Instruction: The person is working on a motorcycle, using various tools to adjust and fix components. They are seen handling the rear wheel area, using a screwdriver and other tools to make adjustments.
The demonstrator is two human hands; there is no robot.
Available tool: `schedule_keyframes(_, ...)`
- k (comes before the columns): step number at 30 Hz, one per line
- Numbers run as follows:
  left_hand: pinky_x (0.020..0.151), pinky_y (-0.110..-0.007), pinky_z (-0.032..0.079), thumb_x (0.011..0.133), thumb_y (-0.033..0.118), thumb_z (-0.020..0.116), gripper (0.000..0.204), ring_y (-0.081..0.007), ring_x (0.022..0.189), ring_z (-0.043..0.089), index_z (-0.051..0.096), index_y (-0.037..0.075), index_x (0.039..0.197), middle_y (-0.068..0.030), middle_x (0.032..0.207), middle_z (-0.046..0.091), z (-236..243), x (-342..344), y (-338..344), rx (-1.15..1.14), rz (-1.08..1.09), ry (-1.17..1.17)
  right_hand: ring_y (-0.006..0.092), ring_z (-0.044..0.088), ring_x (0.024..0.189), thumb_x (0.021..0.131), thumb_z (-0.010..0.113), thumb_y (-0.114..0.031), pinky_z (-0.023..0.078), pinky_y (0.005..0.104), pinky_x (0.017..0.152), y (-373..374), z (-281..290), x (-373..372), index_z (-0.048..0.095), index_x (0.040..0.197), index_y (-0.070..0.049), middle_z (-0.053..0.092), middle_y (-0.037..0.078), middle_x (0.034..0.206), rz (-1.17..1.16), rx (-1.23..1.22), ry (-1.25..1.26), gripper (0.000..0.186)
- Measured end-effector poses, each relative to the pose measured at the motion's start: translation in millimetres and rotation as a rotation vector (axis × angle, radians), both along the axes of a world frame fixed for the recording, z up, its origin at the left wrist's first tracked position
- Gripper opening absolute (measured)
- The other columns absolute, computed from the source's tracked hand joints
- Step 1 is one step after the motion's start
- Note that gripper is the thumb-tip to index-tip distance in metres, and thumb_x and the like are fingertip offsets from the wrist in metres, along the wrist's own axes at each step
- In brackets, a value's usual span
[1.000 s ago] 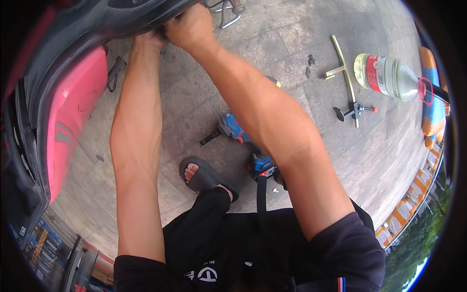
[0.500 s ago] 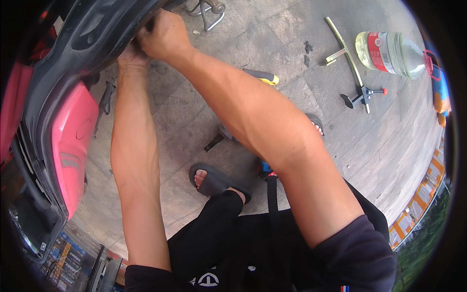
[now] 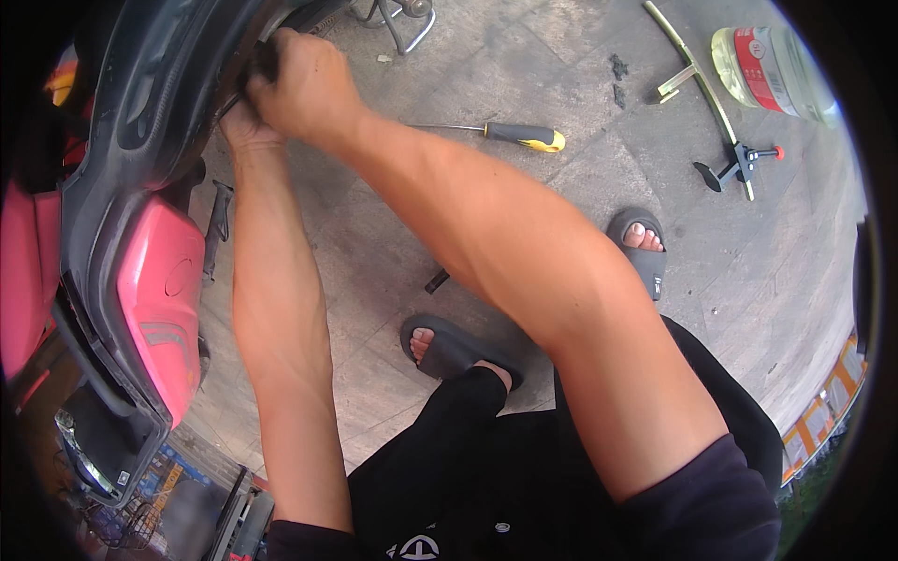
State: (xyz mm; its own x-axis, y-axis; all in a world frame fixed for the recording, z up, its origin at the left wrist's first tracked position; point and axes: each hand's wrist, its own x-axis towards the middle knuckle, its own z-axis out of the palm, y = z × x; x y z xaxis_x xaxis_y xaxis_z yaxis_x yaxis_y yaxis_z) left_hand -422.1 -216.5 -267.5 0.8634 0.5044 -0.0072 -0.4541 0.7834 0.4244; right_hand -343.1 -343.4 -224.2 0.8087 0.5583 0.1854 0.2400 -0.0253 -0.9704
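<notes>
A scooter with black plastic trim [image 3: 150, 103] and a pink side panel [image 3: 164, 280] stands along my left side. Both of my hands meet at the underside edge of its black trim. My right hand [image 3: 313, 84] is closed, its fingers curled round something dark that I cannot make out. Just below and left of it, my left hand [image 3: 248, 126] reaches up against the trim; its fingers are hidden by the right hand and the plastic. On the floor to the right of my hands lies a screwdriver [image 3: 524, 136] with a black and yellow handle.
At the far right a large plastic bottle [image 3: 776, 75] of pale yellow liquid lies near a metal bar with a black clamp [image 3: 739, 164]. A metal stand [image 3: 402, 23] is at the top. My sandalled feet are on the tiled floor, with a dark tool end [image 3: 437, 280] between.
My view has shifted, so the scooter and floor items sit further right. The screwdriver shows more fully beyond my right forearm. Both hands stay together at the trim edge.
</notes>
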Motion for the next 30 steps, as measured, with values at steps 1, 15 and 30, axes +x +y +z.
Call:
schedule_keyframes(1, 0.102, -0.036, 0.048, 0.104, 0.021, 0.053, 0.025, -0.0203, 0.108, 0.062, 0.068, 0.004, 0.114, -0.0092, 0.113, 0.069, -1.0, -0.1, 3.1, 0.002, -0.015, -0.003, 0.0477, 0.069, 0.083, 0.08, 0.071, -0.026, 0.056, 0.0532, 0.079, 0.4, -0.8, -1.4, 0.067, 0.084, 0.005, 0.07, 0.028, 0.083, 0.024, -0.032, 0.033, 0.031)
schedule_keyframes(15, 0.1, -0.038, 0.05, 0.104, 0.023, 0.049, 0.03, -0.0226, 0.106, 0.066, 0.07, 0.003, 0.113, -0.0104, 0.111, 0.073, 0.8, -0.9, -6.8, 0.091, 0.101, 0.112, 0.0454, 0.07, 0.09, 0.083, 0.07, -0.024, 0.057, 0.0509, 0.081, 0.7, -1.5, -3.5, 0.068, 0.091, 0.004, 0.071, 0.028, 0.09, 0.056, -0.059, 0.064, 0.03)
schedule_keyframes(30, 0.106, -0.041, 0.047, 0.102, 0.027, 0.048, 0.035, -0.0253, 0.115, 0.063, 0.068, 0.003, 0.117, -0.0124, 0.118, 0.07, -11.6, -1.8, 4.0, -0.128, -0.059, -0.033, 0.052, 0.064, 0.096, 0.085, 0.067, -0.017, 0.052, 0.0582, 0.085, 6.2, -11.7, -8.7, 0.062, 0.098, 0.004, 0.066, 0.032, 0.097, 0.041, 0.087, 0.102, 0.024)
